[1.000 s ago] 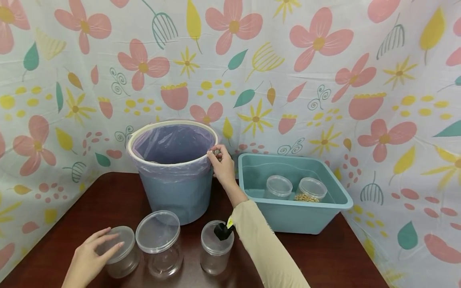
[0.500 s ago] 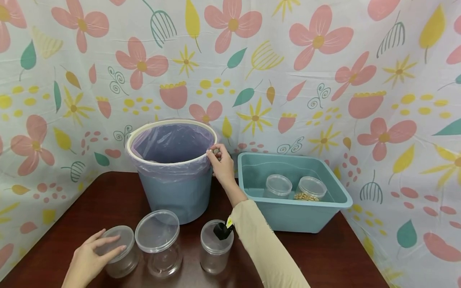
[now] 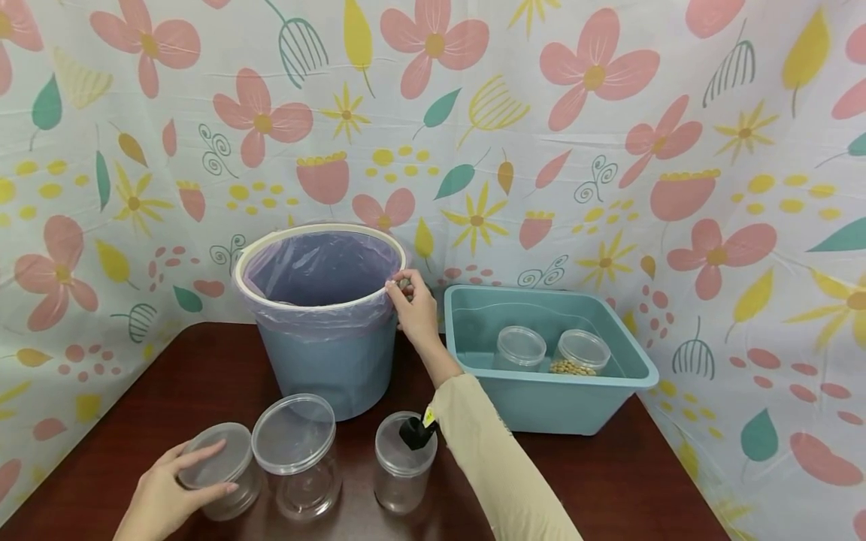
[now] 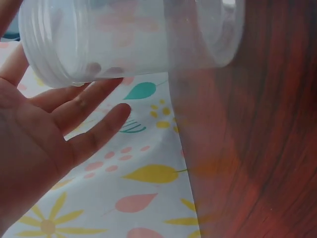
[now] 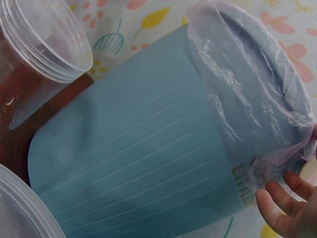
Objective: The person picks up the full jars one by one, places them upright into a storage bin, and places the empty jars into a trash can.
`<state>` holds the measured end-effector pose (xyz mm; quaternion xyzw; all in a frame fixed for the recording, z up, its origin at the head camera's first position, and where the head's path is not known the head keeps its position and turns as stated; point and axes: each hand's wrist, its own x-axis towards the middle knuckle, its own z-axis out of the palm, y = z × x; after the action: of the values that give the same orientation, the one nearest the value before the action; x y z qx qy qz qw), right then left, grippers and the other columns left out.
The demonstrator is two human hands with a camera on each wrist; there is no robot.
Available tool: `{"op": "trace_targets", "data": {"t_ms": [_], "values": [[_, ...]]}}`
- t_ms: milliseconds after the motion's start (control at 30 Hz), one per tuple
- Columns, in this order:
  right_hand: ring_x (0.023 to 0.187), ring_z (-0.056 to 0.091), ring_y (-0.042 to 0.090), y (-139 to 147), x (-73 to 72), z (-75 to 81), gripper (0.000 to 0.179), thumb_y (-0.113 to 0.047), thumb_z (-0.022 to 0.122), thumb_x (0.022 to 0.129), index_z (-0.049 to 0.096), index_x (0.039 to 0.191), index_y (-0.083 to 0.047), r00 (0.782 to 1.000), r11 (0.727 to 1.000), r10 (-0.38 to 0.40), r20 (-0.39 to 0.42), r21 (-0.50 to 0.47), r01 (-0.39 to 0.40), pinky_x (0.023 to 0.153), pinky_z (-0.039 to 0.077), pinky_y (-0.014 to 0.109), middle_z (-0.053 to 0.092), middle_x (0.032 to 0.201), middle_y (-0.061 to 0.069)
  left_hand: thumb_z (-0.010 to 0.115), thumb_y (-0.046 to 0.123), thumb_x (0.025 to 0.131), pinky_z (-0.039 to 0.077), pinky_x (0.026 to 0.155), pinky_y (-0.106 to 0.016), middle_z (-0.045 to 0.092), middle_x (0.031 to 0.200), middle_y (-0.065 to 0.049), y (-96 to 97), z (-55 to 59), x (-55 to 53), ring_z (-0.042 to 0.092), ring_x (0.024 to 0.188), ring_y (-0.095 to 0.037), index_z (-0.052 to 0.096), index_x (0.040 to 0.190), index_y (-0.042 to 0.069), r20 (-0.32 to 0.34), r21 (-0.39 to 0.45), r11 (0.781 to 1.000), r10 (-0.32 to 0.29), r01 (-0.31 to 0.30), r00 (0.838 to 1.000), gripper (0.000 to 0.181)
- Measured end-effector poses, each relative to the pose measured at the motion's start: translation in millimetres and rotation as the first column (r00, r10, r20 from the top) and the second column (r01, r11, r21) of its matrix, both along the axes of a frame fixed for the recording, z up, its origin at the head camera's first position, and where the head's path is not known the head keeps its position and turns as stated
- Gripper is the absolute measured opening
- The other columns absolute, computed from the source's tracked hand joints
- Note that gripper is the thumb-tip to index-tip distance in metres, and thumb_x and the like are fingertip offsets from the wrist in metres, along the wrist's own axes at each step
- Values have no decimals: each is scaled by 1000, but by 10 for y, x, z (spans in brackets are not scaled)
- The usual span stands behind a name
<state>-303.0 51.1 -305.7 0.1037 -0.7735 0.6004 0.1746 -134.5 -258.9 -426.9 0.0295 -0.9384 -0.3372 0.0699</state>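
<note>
On the left, my left hand (image 3: pixel 165 481) reaches round a small clear jar (image 3: pixel 233 502), with thumb and forefinger on opposite sides of its lid. The left wrist view shows the other fingers (image 4: pixel 99 136) stretched alongside this jar. My right hand (image 3: pixel 418 314) pinches the right side of the white rim on a blue trash can (image 3: pixel 331 372). A thin purple trash bag (image 3: pixel 311 323) lines the can and folds over its outside. In the right wrist view, fingertips (image 5: pixel 270 201) touch the bag's loose lower edge.
A wide-lidded clear jar (image 3: pixel 310 488) stands beside the held one, and another jar (image 3: pixel 401 485) lies below my right sleeve (image 3: pixel 487 443). A blue basin (image 3: pixel 548 406) at right holds a jar (image 3: pixel 519 349) and one with yellowish pieces (image 3: pixel 580 353). Floral cloth (image 3: pixel 433 135) hangs behind.
My left thumb has slid lower along the front of the jar's lid, and the fingers have spread wider round it. My right hand has stayed on the can's rim.
</note>
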Motion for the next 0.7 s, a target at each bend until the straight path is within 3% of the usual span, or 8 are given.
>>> {"op": "trace_targets", "data": {"t_ms": [200,400,567,700], "values": [[53,45,13,-5,-5,-3,19,-31,55,88,55,100,-17,1000,1000,-6,-1,7,6,41,42,26,49,73,1,81,39,60,43,70,-55,45,111,-33,54,-75,12,47,95,-50,65,109,3,-183,-20,999,22,-26,983,63],[52,45,13,-7,-11,-5,19,-32,54,88,55,100,-16,1000,1000,-12,-7,9,12,40,41,25,48,72,1,85,31,56,40,68,-53,51,104,-26,126,-80,-35,50,91,-42,69,99,5,-350,-5,996,78,-85,934,53],[53,45,13,-3,-6,-2,18,-30,54,88,55,100,-17,1000,1000,-16,-5,10,16,40,42,25,48,72,1,86,27,55,38,70,-51,50,106,-23,170,-4,-38,48,93,-39,68,102,5,-379,53,987,157,-149,912,55],[53,45,12,0,1,5,19,-30,54,88,55,100,-16,1000,1000,-13,-11,10,13,40,41,25,48,72,1,87,25,53,36,75,-26,53,108,-16,192,93,-34,48,93,-25,69,104,9,-404,104,972,235,-211,884,56]]}}
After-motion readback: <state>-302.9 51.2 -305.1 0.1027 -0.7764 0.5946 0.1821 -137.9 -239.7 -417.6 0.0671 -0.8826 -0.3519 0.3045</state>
